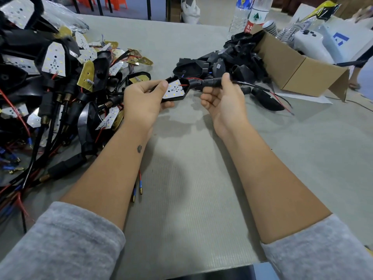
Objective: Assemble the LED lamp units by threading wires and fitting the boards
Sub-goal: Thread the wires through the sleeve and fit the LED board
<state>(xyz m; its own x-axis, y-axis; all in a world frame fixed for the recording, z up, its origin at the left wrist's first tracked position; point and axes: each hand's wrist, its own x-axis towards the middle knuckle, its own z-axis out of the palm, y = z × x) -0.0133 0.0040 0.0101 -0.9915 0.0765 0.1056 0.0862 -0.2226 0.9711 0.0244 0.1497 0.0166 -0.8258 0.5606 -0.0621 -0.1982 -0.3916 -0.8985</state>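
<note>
Legible markings, head view:
- Water bottle (pixel 257 12), far edge of table: red label strip carries white Chinese characters, "农夫" readable; green triangular mountain emblem on the white panel above it.
- Second bottle (pixel 241 13), just beside it: blue label with yellow emblem, wording blurred.
- White bag (pixel 341 40), far right: blue angular logo, no letters resolvable.
- LED board (pixel 175 89) in hand: small dark print, too small to read.

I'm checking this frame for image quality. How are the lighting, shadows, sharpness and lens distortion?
Head view: even, soft light; faint shadows of the arms on the grey table; the left hand, right hand and LED board fairly sharp; the water bottles and cardboard box slightly blurred; wide-angle bending at the edges.
</note>
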